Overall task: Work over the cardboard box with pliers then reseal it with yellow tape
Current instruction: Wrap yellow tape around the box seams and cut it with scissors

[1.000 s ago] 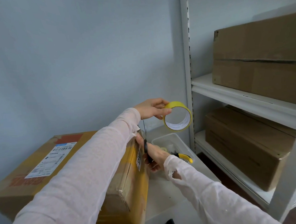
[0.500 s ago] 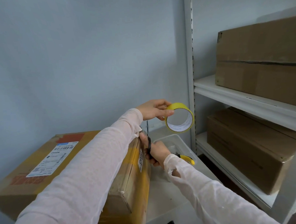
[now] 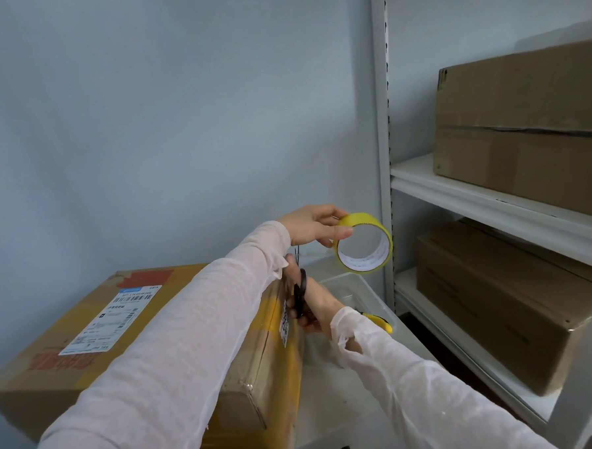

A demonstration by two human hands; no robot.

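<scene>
Body in view: 2 arms, 2 hands, nothing else of the person.

Left sleeve (image 3: 177, 350): long, pale pinkish-white, thin fabric with a fine crinkled texture. Soft creases run along its length. It looks slightly sheer where light catches it.

Left cuff (image 3: 278, 249): loose, with an uneven, lightly ruffled edge ending at the wrist.

Right sleeve (image 3: 416, 389): same fabric and colour, with the same fine wrinkling, so it reads as 1 garment.

Right cuff (image 3: 341, 321): wavy, slightly frayed-looking edge. There is 1 small gap in the fabric just behind it, on the upper side.

Left hand (image 3: 310, 227) and right hand (image 3: 321, 307): both bare beyond the cuffs.
</scene>
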